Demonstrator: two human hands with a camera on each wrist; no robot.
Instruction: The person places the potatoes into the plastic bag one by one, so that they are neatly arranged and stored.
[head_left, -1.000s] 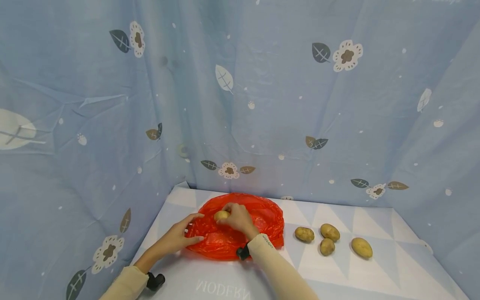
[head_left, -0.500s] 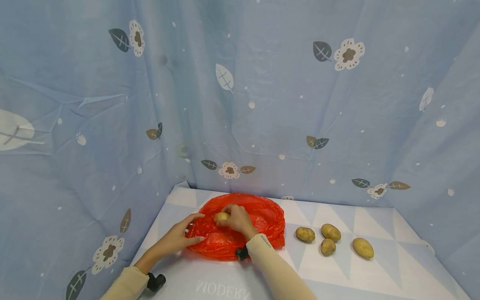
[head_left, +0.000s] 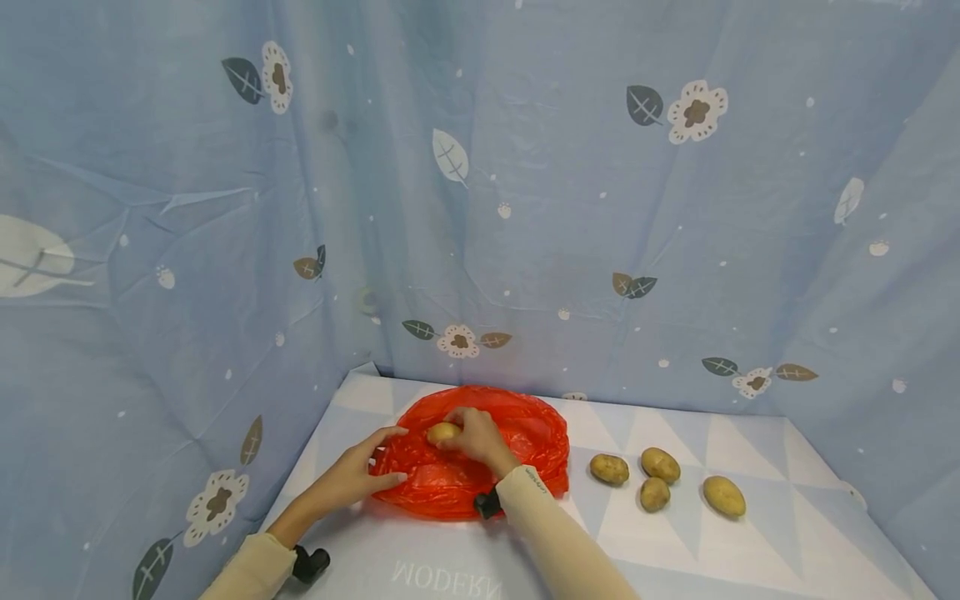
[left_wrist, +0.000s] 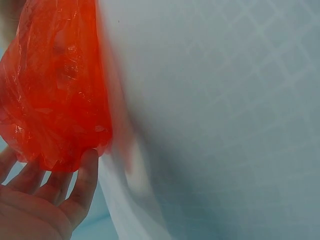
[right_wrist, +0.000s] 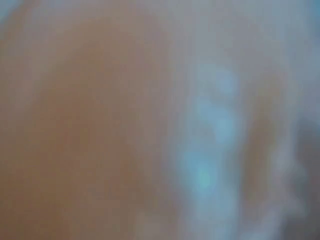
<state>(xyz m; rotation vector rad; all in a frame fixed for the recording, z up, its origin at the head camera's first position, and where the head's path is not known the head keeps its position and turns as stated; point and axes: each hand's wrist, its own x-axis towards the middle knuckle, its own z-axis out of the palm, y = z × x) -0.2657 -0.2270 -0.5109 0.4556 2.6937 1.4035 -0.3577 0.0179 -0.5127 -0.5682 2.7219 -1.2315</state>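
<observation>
A red plastic bag (head_left: 435, 479) lies spread open on the table in the head view. Over its opening my right hand (head_left: 480, 437) grips a yellow potato (head_left: 442, 433) between thumb and fingers. My left hand (head_left: 352, 475) is at the bag's left side, fingers spread and thumb apart. In the left wrist view the fingertips of this hand (left_wrist: 45, 205) meet the lower edge of the red bag (left_wrist: 60, 100). The right wrist view is too blurred to show the hold.
Several loose potatoes lie on the table right of the bag, among them one nearest the bag (head_left: 609, 469) and one farthest right (head_left: 724, 497). The table (head_left: 750, 550) has a pale patterned cover. A blue patterned curtain (head_left: 555, 208) stands behind it and on the sides.
</observation>
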